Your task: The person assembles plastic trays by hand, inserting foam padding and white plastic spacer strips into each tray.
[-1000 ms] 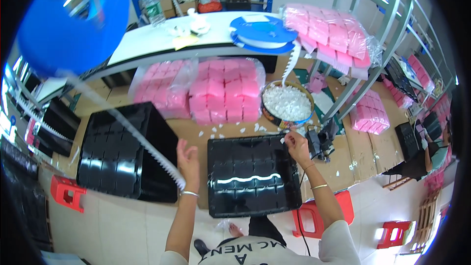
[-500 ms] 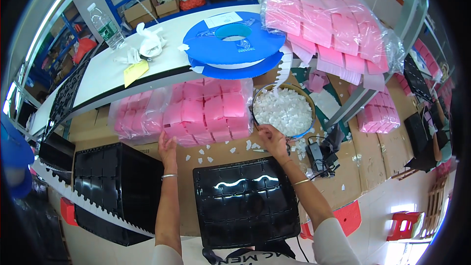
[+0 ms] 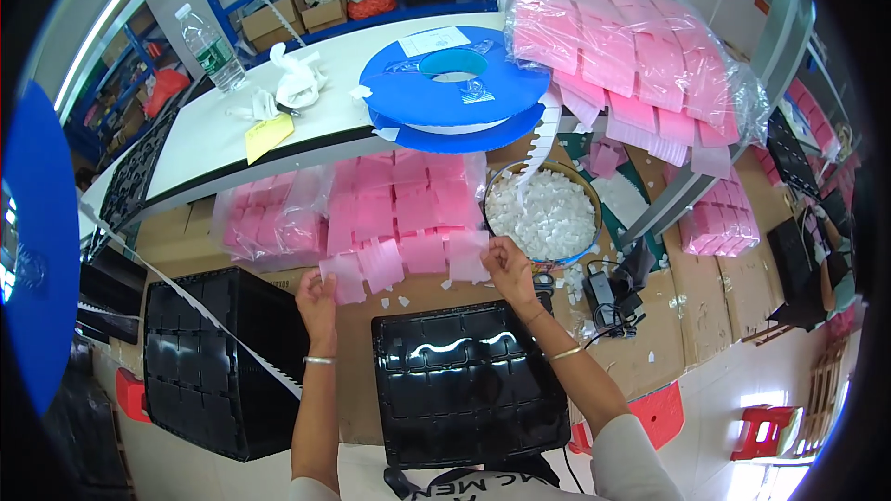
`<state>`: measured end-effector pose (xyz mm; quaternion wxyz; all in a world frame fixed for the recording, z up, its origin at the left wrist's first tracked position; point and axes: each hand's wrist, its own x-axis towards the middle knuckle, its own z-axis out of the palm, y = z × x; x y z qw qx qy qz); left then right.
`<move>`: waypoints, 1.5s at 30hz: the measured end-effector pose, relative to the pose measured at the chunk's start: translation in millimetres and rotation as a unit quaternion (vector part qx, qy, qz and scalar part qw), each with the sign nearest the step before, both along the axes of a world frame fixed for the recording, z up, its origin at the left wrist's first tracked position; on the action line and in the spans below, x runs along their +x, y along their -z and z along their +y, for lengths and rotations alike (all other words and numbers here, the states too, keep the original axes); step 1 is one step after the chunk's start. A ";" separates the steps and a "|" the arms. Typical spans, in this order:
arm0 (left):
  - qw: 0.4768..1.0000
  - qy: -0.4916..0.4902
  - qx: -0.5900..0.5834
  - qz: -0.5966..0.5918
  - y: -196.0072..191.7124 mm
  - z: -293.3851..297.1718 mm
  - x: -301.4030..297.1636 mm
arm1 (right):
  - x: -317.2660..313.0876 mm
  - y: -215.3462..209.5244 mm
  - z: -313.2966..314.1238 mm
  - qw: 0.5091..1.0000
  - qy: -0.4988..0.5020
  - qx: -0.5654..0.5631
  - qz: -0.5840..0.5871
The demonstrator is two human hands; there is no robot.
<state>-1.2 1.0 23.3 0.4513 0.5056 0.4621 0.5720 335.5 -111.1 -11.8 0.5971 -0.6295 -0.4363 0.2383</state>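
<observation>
My left hand (image 3: 318, 304) and my right hand (image 3: 511, 273) are closed on the two ends of a row of thin pink sheets (image 3: 423, 254). The row stretches between them in front of a larger stack of pink sheets (image 3: 401, 195), its lower edge toward me. Below my hands lies a black plastic tray (image 3: 469, 380) with moulded pockets, apparently face down. Just beyond my right hand stands a round container (image 3: 599, 234) filled with small white pieces (image 3: 541, 211). Small white scraps (image 3: 402, 301) lie on the cardboard beneath the row.
A stack of black trays (image 3: 223, 353) stands at left, crossed by a notched white strip (image 3: 218, 317). The shelf above holds a blue reel (image 3: 399, 102), a water bottle (image 3: 210, 48) and bagged pink sheets (image 3: 640, 46). A black power adapter (image 3: 601, 295) with cables sits right.
The row of pink sheets has come away from the stack's front toward me, now gripped at both ends. My left hand moved slightly nearer. The blue reel at far left shows larger.
</observation>
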 end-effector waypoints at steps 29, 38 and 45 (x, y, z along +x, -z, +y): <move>0.953 0.212 -0.214 0.045 38.3 -297.5 -67.1 | -74.1 -13.2 -331.5 0.987 0.022 -0.147 -0.067; 0.945 0.226 -0.233 0.028 20.3 -301.1 -58.7 | -63.6 -12.5 -347.0 0.983 0.035 -0.176 -0.048; 0.942 0.230 -0.240 0.048 33.9 -300.3 -71.0 | -63.7 -11.5 -345.3 0.981 0.019 -0.181 -0.062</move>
